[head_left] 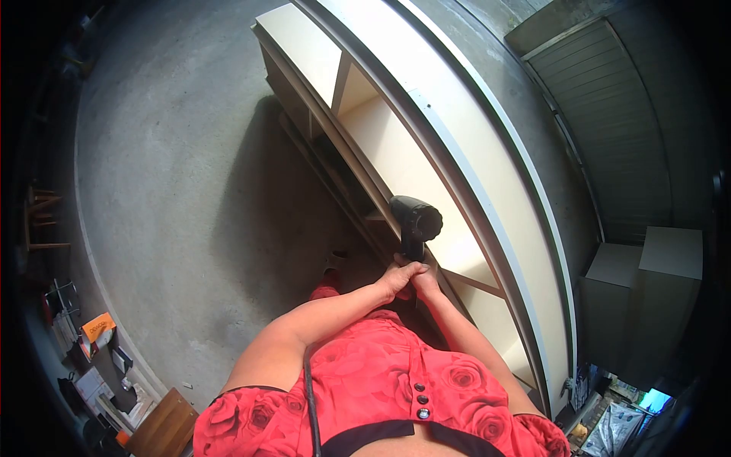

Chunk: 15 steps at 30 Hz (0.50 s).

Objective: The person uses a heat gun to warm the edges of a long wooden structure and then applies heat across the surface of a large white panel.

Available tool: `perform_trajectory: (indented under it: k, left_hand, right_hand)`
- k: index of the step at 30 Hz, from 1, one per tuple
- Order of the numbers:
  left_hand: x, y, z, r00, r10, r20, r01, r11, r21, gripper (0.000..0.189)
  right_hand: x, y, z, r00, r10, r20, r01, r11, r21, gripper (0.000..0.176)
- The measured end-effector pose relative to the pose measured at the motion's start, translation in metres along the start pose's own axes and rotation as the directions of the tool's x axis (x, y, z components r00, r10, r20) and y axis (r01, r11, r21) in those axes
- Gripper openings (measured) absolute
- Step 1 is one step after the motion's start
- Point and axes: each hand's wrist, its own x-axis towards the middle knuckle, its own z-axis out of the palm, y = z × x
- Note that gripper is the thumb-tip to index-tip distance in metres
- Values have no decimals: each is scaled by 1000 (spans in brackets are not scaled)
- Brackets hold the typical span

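A black hair dryer [415, 216] stands upright at the middle of the view, its round end toward the right. Both hands meet low on its handle, close together. My left hand [394, 279] is closed at the handle from the left, fingers overlapping the other hand. From the right, my right hand [428, 280] is wrapped around the handle, partly hidden. Just beyond the hair dryer is a long cream shelf unit [396, 152] with open compartments. A dark cord [311, 404] runs down over the red rose-print clothing [365, 358].
Grey concrete floor [167, 152] spreads out to the left. Pale boxy cabinets [647, 297] stand at the right, near a ribbed shutter [601, 114]. Clutter with an orange packet [97, 327] lies at lower left, beside a wooden board [167, 426].
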Motion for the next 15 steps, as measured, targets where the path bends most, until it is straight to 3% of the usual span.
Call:
perform_trajectory:
  k: [2,5,9,11,15]
  left_hand:
    - [-1,1,-2,999,-33,1,33,999,4,41]
    - [-1,0,-4,999,-36,4,36,999,1,41]
    - [-17,22,-2,993,-115,13,114,993,20,45]
    - [-20,26,-1,997,-72,5,72,997,-5,52]
    - [-19,33,-6,998,39,-54,-40,999,-9,57]
  right_hand:
    - [9,31,-2,999,36,28,-35,999,-22,26]
    - [2,10,0,1000,15,25,-14,999,-47,27]
    - [5,28,1,997,69,38,-70,997,18,29]
    - [-3,-11,8,999,41,-24,-43,993,-108,30]
    - [8,-16,18,999,47,23,-46,999,-11,31]
